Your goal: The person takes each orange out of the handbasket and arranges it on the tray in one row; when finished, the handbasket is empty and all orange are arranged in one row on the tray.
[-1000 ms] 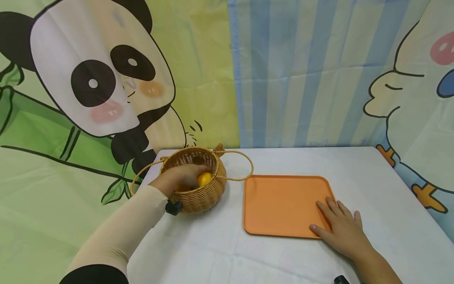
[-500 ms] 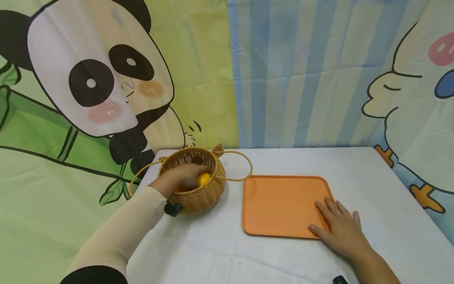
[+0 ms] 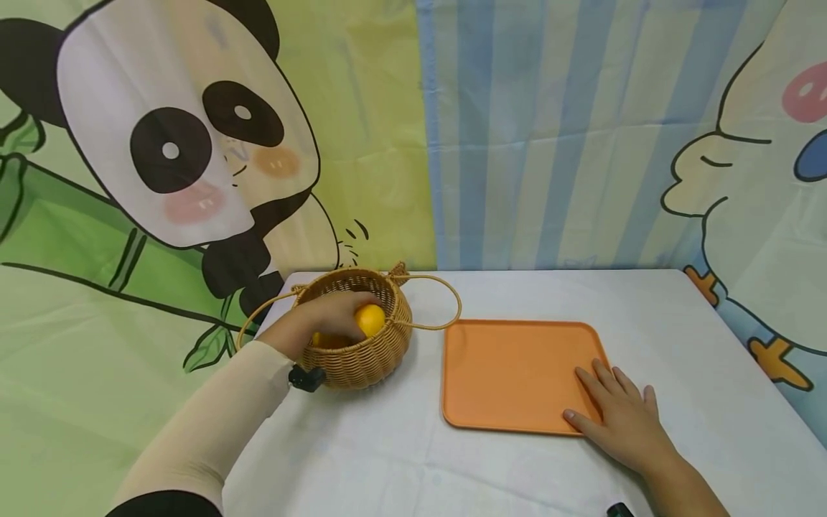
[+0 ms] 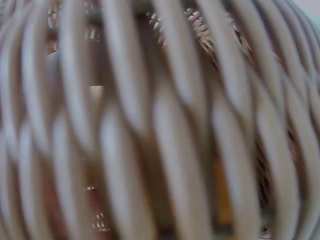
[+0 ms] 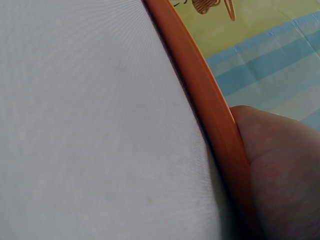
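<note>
In the head view my left hand [image 3: 336,314] reaches into a round woven wicker basket [image 3: 365,366] at the left of the table. Its thumb and fingers pinch a smooth, round, yellow-orange fruit-like thing [image 3: 370,319]; most of the fingers are hidden. The basket's weave [image 4: 170,130] fills the left wrist view, with a bit of orange behind it. My right hand [image 3: 627,424] rests with spread fingers over the right edge of a flat orange tray [image 3: 510,377]. The right wrist view shows the thumb [image 5: 285,165] lying on the tray's rim [image 5: 200,95].
More yellow [image 3: 316,338] shows low in the basket beside my left hand. One looped basket handle [image 3: 446,327] reaches the tray's back left corner. A white cloth [image 3: 413,474] covers the table. Behind it hangs a printed curtain [image 3: 517,136] with a panda.
My left hand has risen slightly and drawn back to the left in the basket; the yellow-orange thing has come up a little and shows more. The right hand and tray have stayed still.
</note>
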`<state>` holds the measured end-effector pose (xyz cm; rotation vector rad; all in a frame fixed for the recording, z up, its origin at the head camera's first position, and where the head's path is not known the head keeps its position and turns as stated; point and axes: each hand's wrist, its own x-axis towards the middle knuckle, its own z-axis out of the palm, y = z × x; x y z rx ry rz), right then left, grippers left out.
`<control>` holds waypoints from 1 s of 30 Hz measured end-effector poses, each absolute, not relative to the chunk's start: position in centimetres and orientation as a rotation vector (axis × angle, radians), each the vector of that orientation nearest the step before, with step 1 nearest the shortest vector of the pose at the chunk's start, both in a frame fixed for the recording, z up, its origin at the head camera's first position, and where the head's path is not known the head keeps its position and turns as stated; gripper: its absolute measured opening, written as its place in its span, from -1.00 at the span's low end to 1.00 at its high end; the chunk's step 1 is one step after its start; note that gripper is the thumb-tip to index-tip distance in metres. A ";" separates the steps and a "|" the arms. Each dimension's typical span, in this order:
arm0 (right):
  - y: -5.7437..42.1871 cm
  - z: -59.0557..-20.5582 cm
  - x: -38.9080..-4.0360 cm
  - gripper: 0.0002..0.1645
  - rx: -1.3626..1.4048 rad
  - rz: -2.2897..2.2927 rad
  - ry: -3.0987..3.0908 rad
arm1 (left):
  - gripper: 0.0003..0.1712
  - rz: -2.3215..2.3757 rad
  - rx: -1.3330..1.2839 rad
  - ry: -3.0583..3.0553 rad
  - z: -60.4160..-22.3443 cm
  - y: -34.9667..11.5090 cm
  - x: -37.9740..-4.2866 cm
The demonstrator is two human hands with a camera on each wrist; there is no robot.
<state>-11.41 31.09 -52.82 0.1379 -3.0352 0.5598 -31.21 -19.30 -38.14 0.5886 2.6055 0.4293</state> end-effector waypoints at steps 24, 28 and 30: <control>31.0 -52.8 -11.4 0.17 0.132 0.562 -3.032 | 0.08 1.172 0.420 2.593 -36.2 -20.4 -27.7; 31.1 -52.8 -11.4 0.17 0.134 0.559 -3.033 | 0.10 1.323 0.415 2.600 -35.9 -19.6 -26.7; 31.1 -52.8 -11.4 0.16 0.136 0.565 -3.032 | 0.10 1.374 0.422 2.610 -35.7 -19.0 -26.2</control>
